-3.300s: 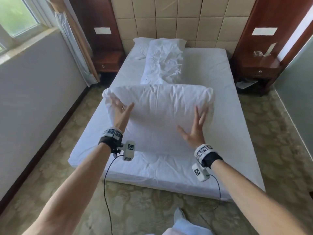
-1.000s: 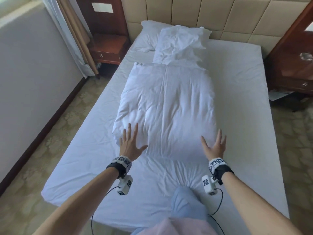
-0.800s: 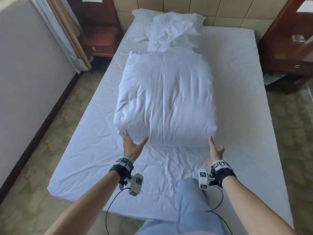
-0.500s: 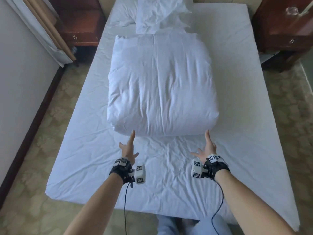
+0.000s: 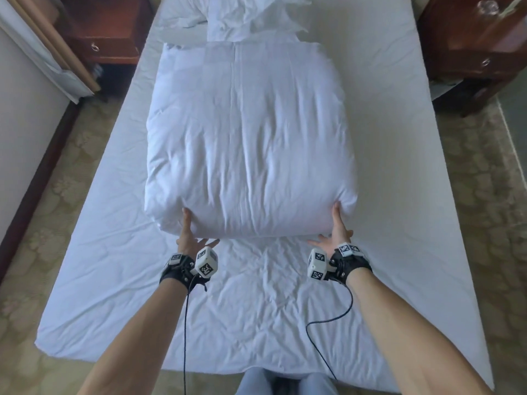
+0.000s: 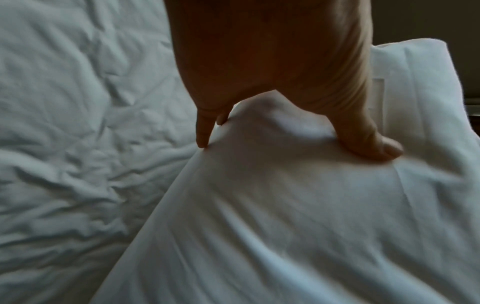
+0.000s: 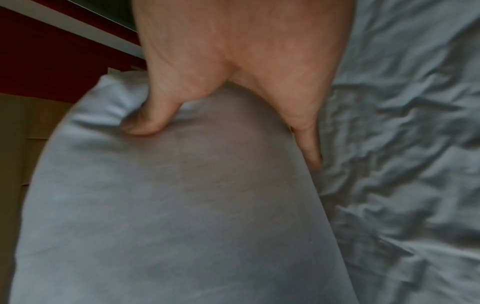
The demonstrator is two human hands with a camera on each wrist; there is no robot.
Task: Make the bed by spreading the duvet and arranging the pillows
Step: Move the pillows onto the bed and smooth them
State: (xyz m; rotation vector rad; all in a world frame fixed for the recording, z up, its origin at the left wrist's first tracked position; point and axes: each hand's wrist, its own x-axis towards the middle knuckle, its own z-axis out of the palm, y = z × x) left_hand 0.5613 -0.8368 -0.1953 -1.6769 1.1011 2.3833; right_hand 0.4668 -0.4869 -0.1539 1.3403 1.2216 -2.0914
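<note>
A white duvet (image 5: 248, 132), folded into a thick rectangle, lies lengthwise on the middle of the bed (image 5: 256, 309). My left hand (image 5: 199, 228) grips its near-left corner, thumb on top and fingers tucked under the edge. The left wrist view shows the left hand (image 6: 293, 142) the same way, with the thumb dug into the duvet (image 6: 285, 216). My right hand (image 5: 328, 226) holds the near-right corner likewise. In the right wrist view the right hand (image 7: 223, 144) has the bulging duvet (image 7: 168, 216) between thumb and fingers. Two crumpled white pillows (image 5: 251, 15) lie at the head of the bed.
Dark wooden nightstands stand at the head on both sides, the left one (image 5: 108, 29) by a curtain (image 5: 48, 52), the right one (image 5: 470, 41) with a glass object (image 5: 489, 7) on top. A wall runs along the left. Patterned carpet (image 5: 484, 195) surrounds the bed.
Both hands drew back from the top of the duvet's near end, then reached in again and took hold of its near corners. The view has tilted further down over the bed.
</note>
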